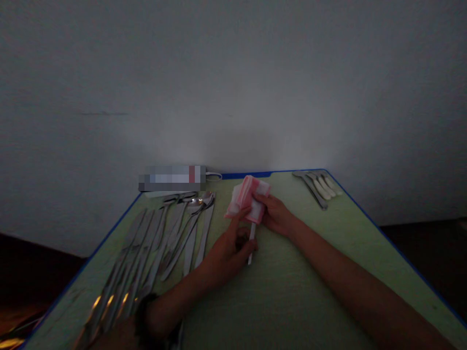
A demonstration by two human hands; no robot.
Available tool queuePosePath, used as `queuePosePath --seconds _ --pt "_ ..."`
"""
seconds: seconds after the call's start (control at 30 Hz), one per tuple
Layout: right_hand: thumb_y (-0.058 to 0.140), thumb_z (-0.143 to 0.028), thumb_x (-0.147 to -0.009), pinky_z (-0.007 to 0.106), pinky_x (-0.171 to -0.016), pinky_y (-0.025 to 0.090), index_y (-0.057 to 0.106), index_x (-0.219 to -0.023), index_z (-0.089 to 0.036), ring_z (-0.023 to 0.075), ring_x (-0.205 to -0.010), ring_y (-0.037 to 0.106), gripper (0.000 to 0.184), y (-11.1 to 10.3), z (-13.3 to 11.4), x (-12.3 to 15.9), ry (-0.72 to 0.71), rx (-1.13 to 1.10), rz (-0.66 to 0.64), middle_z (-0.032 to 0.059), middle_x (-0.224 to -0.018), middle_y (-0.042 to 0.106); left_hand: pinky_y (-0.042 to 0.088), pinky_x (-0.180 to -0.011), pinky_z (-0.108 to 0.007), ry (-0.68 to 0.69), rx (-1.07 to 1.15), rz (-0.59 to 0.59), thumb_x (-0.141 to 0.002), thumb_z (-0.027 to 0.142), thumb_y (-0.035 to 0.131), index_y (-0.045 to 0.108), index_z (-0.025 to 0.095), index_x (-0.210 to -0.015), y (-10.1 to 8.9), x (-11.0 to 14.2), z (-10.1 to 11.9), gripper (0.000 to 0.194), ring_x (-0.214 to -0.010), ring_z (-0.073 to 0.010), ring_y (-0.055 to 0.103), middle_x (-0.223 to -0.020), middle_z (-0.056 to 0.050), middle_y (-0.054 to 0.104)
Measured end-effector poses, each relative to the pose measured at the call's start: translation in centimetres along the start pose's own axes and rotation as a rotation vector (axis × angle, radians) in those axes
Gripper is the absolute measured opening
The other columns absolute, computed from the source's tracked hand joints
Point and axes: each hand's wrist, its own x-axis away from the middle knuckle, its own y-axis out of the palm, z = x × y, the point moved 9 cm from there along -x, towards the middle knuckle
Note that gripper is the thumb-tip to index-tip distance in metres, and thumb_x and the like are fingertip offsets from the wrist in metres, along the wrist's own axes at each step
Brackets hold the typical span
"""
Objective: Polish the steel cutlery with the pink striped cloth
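My left hand [229, 250] is closed around the white handle of a piece of cutlery [251, 245] near the middle of the green table [292, 291]. My right hand [276, 214] grips a pink and white cloth [246, 199] that is wrapped over the upper end of that piece, hiding its head. Both hands meet just beyond the table's middle. A dark band sits on my left wrist.
Several metal knives and spoons [164, 243] lie in a row on the left half of the table. A few white-handled pieces [319, 187] lie at the far right corner. A blurred flat object [171, 178] rests at the far edge against the pale wall.
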Motion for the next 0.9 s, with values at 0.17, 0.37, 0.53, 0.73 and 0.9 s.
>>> queuePosePath --seconds 0.17,0.37,0.53,0.73,0.9 --pt "0.063 -0.022 -0.073 0.03 -0.074 0.051 0.062 -0.087 -0.014 0.015 -0.068 0.063 0.017 -0.06 0.13 -0.13 0.003 0.001 -0.01 0.003 -0.077 0.069 0.04 -0.057 -0.023 -0.005 0.016 0.03 -0.084 0.017 0.045 0.005 0.019 -0.141 -0.22 0.07 0.29 0.069 -0.059 -0.0101 0.051 -0.071 0.004 0.054" --pt "0.061 -0.017 -0.073 0.029 -0.072 0.051 0.061 -0.089 -0.013 0.0141 -0.065 0.062 0.016 0.12 -0.08 0.28 0.007 0.005 0.022 0.0031 -0.077 0.069 0.041 -0.057 -0.024 -0.012 0.018 0.032 -0.084 0.019 0.046 0.004 0.021 -0.141 -0.25 0.1 0.36 0.071 -0.06 -0.0108 0.052 -0.073 0.003 0.056" --pt "0.061 -0.018 -0.074 0.031 -0.073 0.051 0.061 -0.089 -0.013 0.0144 -0.066 0.062 0.017 0.42 -0.21 0.33 -0.001 0.01 -0.003 0.0032 -0.078 0.069 0.042 -0.057 -0.024 -0.005 0.039 0.027 -0.084 0.019 0.046 0.002 0.022 -0.141 -0.17 0.02 0.12 0.073 -0.06 -0.0109 0.053 -0.074 0.003 0.056" --pt "0.062 -0.019 -0.072 0.031 -0.073 0.051 0.061 -0.088 -0.013 0.0148 -0.066 0.062 0.018 0.33 -0.01 0.18 0.01 0.005 -0.007 0.0037 -0.077 0.069 0.043 -0.058 -0.023 0.003 0.063 0.026 -0.085 0.017 0.046 0.002 0.023 -0.141 -0.01 0.02 -0.34 0.072 -0.059 -0.0097 0.052 -0.073 0.004 0.054" --pt "0.064 -0.021 -0.071 0.032 -0.074 0.05 0.06 -0.086 -0.014 0.0151 -0.067 0.063 0.017 0.07 0.17 -0.03 0.01 -0.003 -0.005 0.0026 -0.076 0.069 0.042 -0.058 -0.023 -0.006 0.049 0.038 -0.084 0.017 0.046 0.005 0.021 -0.141 -0.08 0.07 -0.03 0.07 -0.059 -0.01 0.052 -0.074 0.003 0.055"
